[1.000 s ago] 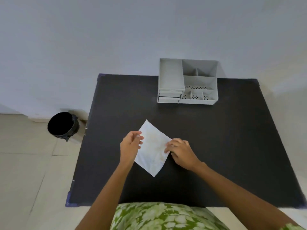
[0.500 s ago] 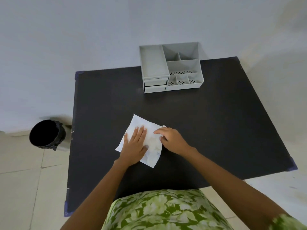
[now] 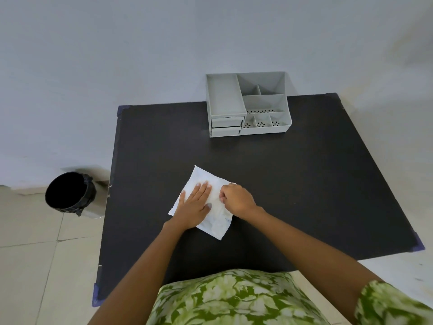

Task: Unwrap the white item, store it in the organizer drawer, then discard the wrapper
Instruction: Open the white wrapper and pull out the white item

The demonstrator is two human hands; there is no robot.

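A flat white wrapped item (image 3: 216, 222) lies on the black table (image 3: 304, 184) in front of me. My left hand (image 3: 194, 207) rests flat on its left half, fingers spread and pressing down. My right hand (image 3: 236, 199) has its fingers curled and pinched on the wrapper's right edge near the top corner. The grey organizer (image 3: 248, 104) stands at the far edge of the table, with two small shut drawers (image 3: 226, 126) at its front left.
A black-lined waste bin (image 3: 70, 193) stands on the tiled floor left of the table. A pale wall runs behind the table. Bare black tabletop lies between the wrapped item and the organizer.
My left hand went from gripping the wrapper's left edge to lying flat on it. My right hand closed on the right edge. The camera view has shifted.
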